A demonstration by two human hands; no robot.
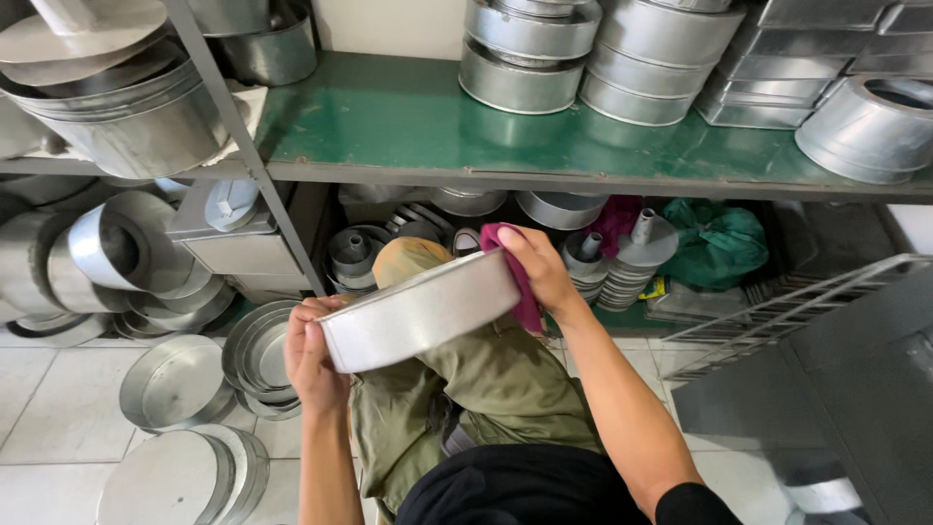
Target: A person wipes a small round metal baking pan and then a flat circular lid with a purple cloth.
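— Nearest the camera?
— Left hand, fingers wrapped tight around the lower left rim of a round metal cake pan. Clamped there, thumb on the outer wall.
— And the other?
— Right hand, closed on a magenta cloth, pressed against the pan's upper right edge. Cloth draped over the rim, partly inside, partly down the back.
— Pan's attitude?
— Held above olive-trousered knees, tilted: long axis running from lower left up to upper right, outer wall turned toward the camera, open mouth facing away. Pan between both hands, left at the low end, right at the high end, neither clearly nearer.
— Below and beside?
— Stacked round tins on the white tiled floor, to the left.
— Further off?
— Tube pans and a green bag under the shelf. Beyond, green shelf loaded with more stacked round pans.
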